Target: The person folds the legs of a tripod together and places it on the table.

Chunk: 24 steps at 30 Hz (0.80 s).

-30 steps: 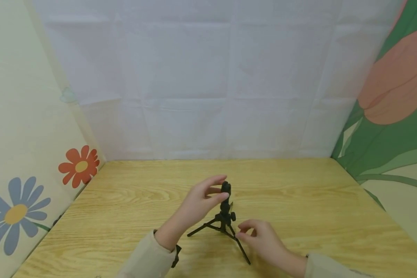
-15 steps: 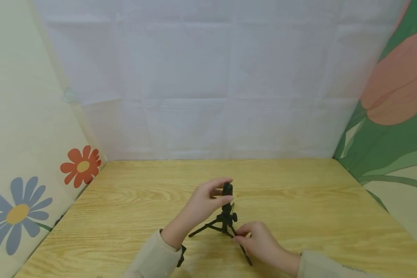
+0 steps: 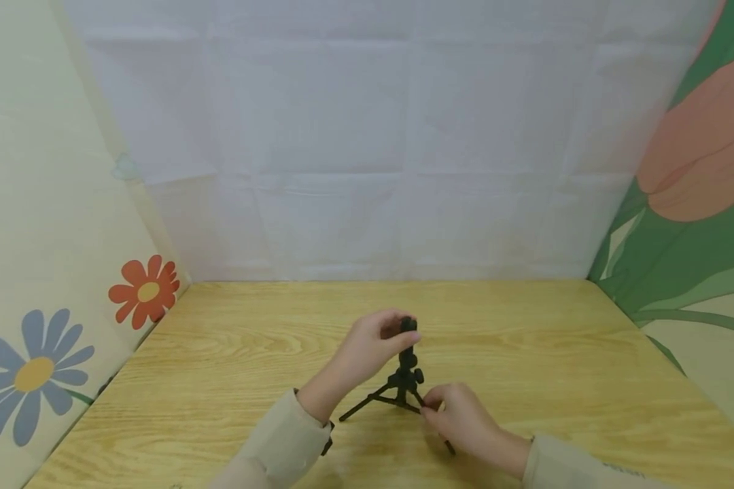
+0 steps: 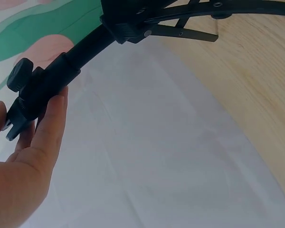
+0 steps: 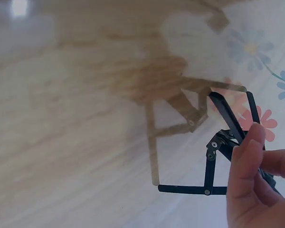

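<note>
A small black tripod (image 3: 402, 384) stands near the middle of the table, its legs spread. My left hand (image 3: 365, 348) holds its upper end between thumb and fingers. In the left wrist view, the fingers of that hand (image 4: 31, 164) lie along the tripod's head (image 4: 45, 90), just below a round side knob (image 4: 20, 74). Lower and to the right, my right hand (image 3: 461, 420) pinches the tripod's right leg between thumb and fingertips, covering its middle part. The right wrist view has this hand (image 5: 247, 185) in front of the legs and hinged braces (image 5: 210, 166).
The wood-grain table (image 3: 251, 339) reaches back to a creased white cloth (image 3: 318, 149). Flower-printed panels stand at the left (image 3: 55, 238) and right (image 3: 697, 258). A small black piece (image 3: 327, 438) shows under the left sleeve (image 3: 293, 435). The glossy tabletop mirrors the tripod.
The tripod has shifted slightly to the right, with my left hand moving along. My right thumb and fingers have come from beside the right leg to grip it.
</note>
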{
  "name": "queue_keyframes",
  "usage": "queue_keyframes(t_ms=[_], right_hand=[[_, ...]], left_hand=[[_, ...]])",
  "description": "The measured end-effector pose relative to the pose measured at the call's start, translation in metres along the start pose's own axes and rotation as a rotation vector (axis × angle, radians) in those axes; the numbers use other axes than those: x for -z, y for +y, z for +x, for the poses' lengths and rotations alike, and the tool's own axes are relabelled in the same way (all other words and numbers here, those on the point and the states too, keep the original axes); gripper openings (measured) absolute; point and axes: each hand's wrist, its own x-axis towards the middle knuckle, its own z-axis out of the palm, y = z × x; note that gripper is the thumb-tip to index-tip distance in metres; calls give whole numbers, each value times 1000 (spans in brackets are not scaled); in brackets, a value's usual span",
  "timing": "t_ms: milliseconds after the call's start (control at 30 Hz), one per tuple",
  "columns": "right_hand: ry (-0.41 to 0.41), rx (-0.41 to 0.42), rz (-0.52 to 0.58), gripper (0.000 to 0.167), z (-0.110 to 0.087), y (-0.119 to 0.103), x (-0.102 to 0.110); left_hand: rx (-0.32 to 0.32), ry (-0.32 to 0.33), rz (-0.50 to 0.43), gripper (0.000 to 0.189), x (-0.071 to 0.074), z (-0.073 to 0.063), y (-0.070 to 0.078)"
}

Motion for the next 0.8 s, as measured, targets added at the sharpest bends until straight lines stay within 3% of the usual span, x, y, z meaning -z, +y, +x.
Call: queue_keyframes(t_ms=[333, 600, 800], right_hand=[[13, 51, -127, 8, 3, 1, 8], [71, 89, -202, 6, 6, 3, 14], [81, 132, -197, 8, 7, 9, 15]], left_hand=[[13, 18, 51, 29, -1, 10, 6], [-77, 4, 76, 28, -1, 13, 9], [-80, 10, 68, 25, -2, 14, 8]])
